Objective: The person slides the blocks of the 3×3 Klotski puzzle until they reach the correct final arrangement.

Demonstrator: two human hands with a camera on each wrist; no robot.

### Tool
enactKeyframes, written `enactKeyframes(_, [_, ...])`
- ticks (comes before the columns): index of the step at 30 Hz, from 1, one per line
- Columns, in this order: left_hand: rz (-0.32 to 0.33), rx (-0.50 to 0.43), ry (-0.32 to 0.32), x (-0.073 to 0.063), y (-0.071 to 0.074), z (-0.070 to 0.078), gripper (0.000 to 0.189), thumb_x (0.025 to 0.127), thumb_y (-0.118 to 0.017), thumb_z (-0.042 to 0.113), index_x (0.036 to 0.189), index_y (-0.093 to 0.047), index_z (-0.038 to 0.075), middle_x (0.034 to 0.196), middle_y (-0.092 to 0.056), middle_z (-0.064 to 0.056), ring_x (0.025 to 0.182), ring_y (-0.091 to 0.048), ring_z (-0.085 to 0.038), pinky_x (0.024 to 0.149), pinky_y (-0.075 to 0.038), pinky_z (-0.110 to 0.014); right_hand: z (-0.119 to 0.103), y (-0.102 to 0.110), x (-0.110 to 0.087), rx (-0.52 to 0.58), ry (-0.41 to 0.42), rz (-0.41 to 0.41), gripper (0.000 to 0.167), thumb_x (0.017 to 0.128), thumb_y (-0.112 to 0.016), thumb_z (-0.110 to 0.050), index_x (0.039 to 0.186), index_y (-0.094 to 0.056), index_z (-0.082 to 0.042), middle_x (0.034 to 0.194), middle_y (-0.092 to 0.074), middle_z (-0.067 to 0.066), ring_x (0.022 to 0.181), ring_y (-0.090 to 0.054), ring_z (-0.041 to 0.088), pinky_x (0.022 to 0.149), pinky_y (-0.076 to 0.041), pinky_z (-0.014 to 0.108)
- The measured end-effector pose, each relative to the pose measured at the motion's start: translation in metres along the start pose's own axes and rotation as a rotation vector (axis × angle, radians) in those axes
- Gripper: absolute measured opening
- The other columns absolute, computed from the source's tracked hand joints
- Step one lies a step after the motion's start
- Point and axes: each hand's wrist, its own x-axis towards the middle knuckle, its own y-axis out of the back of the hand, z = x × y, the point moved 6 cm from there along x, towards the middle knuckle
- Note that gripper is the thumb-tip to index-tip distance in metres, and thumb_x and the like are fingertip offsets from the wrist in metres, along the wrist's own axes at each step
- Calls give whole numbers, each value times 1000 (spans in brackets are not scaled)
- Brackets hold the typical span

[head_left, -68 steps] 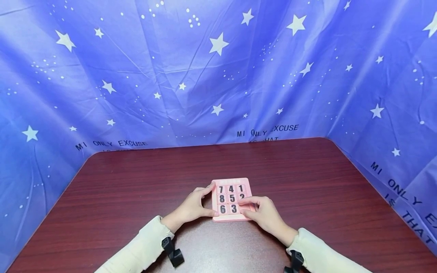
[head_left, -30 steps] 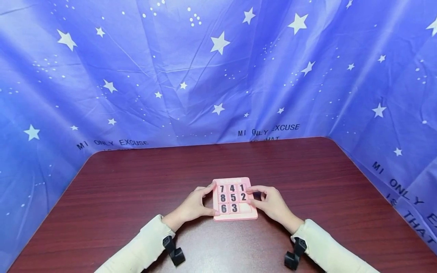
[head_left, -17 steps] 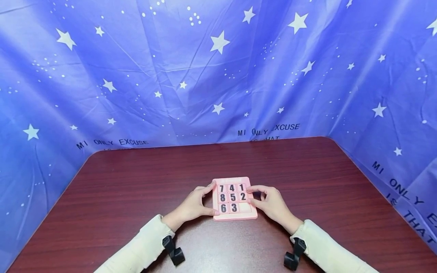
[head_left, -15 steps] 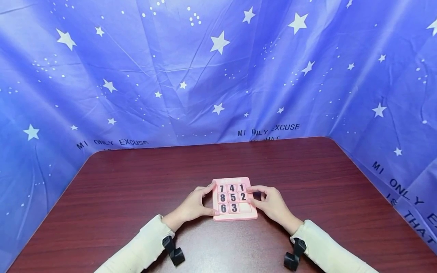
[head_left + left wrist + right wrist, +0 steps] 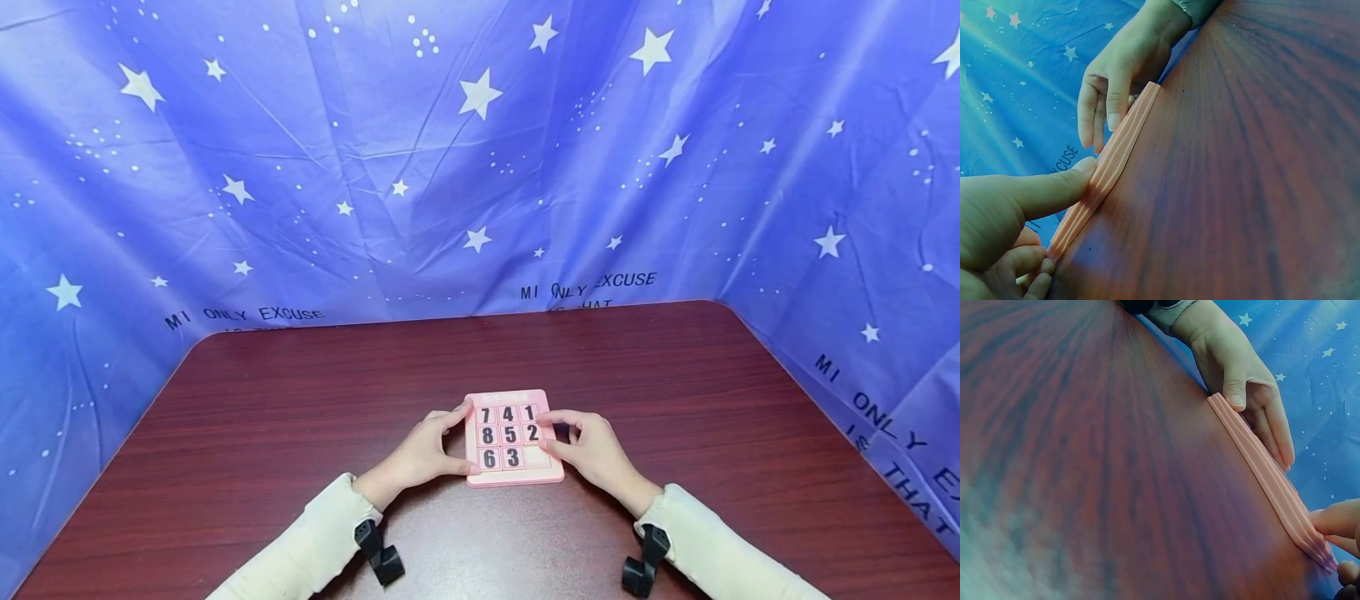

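A pink number slide puzzle (image 5: pixel 510 435) lies flat on the table, its rows reading 7 4 1, 8 5 2 and 6 3. The lower right slot (image 5: pixel 537 457) holds no tile. My left hand (image 5: pixel 415 454) grips the puzzle's left side, thumb at the near corner and forefinger at the far one. At the right edge, my right hand (image 5: pixel 596 450) touches beside the 1 and 2 tiles with thumb and forefinger. From the left wrist, the ridged pink side of the puzzle (image 5: pixel 1110 162) shows, with the right hand (image 5: pixel 1138 56) hanging over its far end.
The dark red wooden table (image 5: pixel 360 367) carries the puzzle near its front middle. A blue curtain (image 5: pixel 420 150) with white stars rises behind it and along both sides. Black wrist cameras (image 5: pixel 382 554) sit at the cream sleeves (image 5: pixel 300 542).
My right hand has moved up and right, off the lower right slot, which is now uncovered, to the right edge. Over the last second the hands and tiles hold still.
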Motion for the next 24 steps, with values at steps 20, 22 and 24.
enactKeyframes(20, [8,10,-10,-1,0,1,95,63,-87,24,141,-39,2,136,-48,-21,118,-46,-30,100,-36,-46,1,-1,0,48,3,-23,27,71,-80,-10,98,-73,-11,52,-38,-8,46,-32,1,43,-28,19])
enactKeyframes(22, [10,9,-10,-1,0,1,95,63,-87,24,141,-40,2,136,-47,-21,118,-45,-30,100,-36,-47,1,-1,1,33,4,-15,28,71,-80,-9,98,-73,-12,51,-36,-8,45,-32,1,43,-27,19])
enactKeyframes(24, [9,7,-10,-1,0,1,95,63,-87,24,141,-39,2,138,-46,-21,119,-45,-30,101,-35,-47,2,-1,1,20,3,-9,28,71,-80,-9,98,-73,-13,51,-35,-9,45,-31,1,43,-27,19])
